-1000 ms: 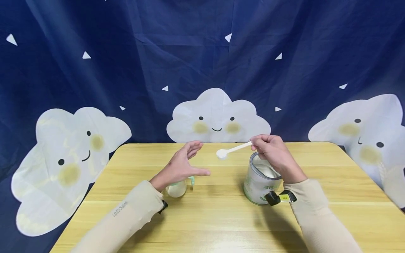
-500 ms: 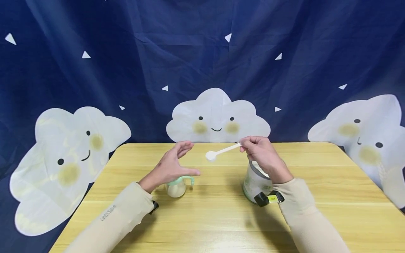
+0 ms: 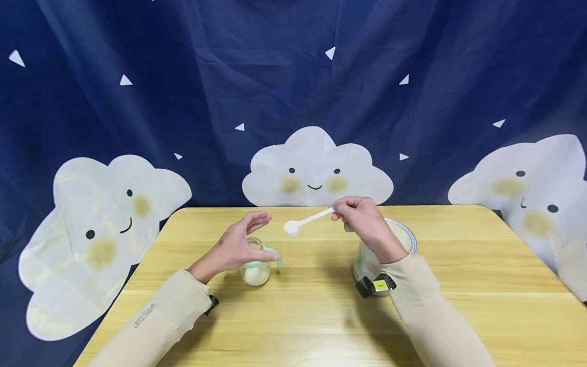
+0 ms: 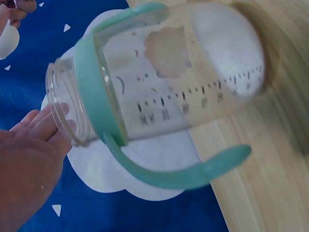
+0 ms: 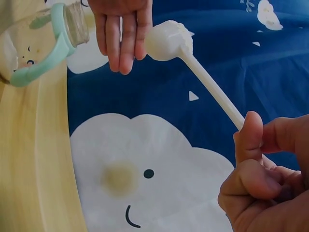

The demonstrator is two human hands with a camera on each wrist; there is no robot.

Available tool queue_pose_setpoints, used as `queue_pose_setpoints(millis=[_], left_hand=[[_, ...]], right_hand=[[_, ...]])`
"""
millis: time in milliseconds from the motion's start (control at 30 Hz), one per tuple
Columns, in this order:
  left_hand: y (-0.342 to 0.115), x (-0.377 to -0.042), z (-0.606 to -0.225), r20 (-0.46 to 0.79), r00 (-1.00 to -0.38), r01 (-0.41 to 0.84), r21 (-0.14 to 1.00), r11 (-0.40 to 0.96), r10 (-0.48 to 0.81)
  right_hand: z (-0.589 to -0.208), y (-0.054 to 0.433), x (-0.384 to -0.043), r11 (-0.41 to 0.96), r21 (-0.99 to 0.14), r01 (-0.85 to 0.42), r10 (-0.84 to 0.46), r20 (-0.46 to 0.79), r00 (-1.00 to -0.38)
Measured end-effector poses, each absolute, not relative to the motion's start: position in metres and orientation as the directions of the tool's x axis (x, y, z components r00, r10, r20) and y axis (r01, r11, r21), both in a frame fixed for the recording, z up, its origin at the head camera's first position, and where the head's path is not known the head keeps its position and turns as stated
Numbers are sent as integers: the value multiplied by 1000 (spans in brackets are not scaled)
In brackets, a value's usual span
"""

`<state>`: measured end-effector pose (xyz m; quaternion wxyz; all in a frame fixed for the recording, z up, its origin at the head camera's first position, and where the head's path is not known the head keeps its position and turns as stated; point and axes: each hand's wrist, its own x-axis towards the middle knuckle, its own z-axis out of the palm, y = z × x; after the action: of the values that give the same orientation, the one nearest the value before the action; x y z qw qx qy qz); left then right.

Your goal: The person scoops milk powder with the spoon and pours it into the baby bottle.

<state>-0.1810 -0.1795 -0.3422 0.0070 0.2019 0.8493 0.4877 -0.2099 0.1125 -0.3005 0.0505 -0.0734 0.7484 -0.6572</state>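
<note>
My right hand pinches the end of a white scoop's handle. White powder is heaped in the scoop's bowl, which hangs in the air between both hands. An uncapped clear baby bottle with a mint-green collar and handles stands upright on the table. White powder lies at its bottom, and measuring marks run along its side. My left hand hovers beside the bottle neck, fingers and thumb spread apart. In the right wrist view, its fingers appear apart from the bottle.
An open milk powder tin stands on the wooden table, partly hidden behind my right hand and wrist. Behind the table's far edge hangs a dark blue curtain with smiling clouds.
The right hand has carried the filled scoop leftward, away from over the tin. My left hand has moved left and slightly down, uncovering more of the bottle.
</note>
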Motion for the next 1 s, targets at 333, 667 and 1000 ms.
queue_pose_setpoints(millis=[333, 667, 1000], left_hand=[[-193, -180, -350, 179, -919, 333, 828, 451, 350], [-209, -180, -361, 175, -928, 317, 833, 453, 329], [-218, -177, -375, 146, -935, 285, 852, 439, 323]], right_hand=[[-303, 96, -210, 117, -993, -31, -191, 8, -982], [-307, 79, -213, 92, -996, -19, -219, -2, -976], [-308, 60, -212, 89, -996, 2, -214, -22, -977]])
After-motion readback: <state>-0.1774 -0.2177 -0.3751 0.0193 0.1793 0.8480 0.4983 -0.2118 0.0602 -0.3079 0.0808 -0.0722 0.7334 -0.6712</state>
